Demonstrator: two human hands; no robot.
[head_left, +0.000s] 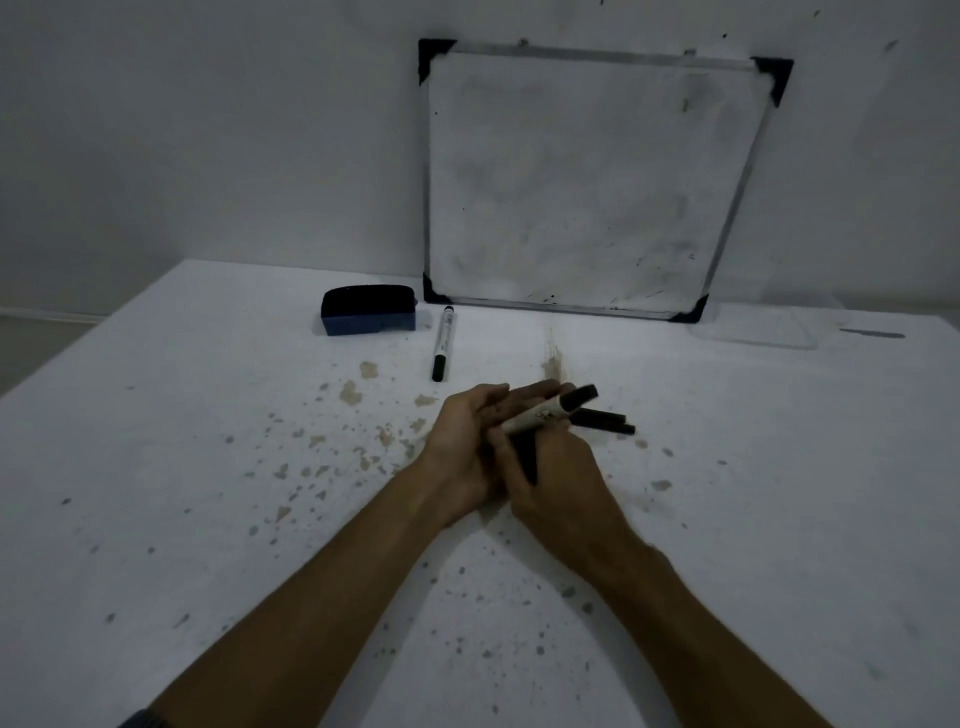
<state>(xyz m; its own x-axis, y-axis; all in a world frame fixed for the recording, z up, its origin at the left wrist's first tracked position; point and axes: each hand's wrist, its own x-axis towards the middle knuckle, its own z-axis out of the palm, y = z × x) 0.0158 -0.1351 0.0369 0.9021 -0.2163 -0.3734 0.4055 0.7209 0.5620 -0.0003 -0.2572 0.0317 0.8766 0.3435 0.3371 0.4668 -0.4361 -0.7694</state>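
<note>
Both hands meet over the middle of the stained white table. My right hand grips a white marker with a black cap, its cap pointing right and up. My left hand lies beside it with its palm turned up and its straight fingers under the marker. Two more black marker ends stick out to the right behind the hands; whether a hand holds them is hidden. Another capped marker lies alone on the table further back.
A small whiteboard with black corners leans against the wall at the back. A dark blue eraser sits to its left, near the lone marker. Brown and grey stains dot the table. The table's left edge runs diagonally.
</note>
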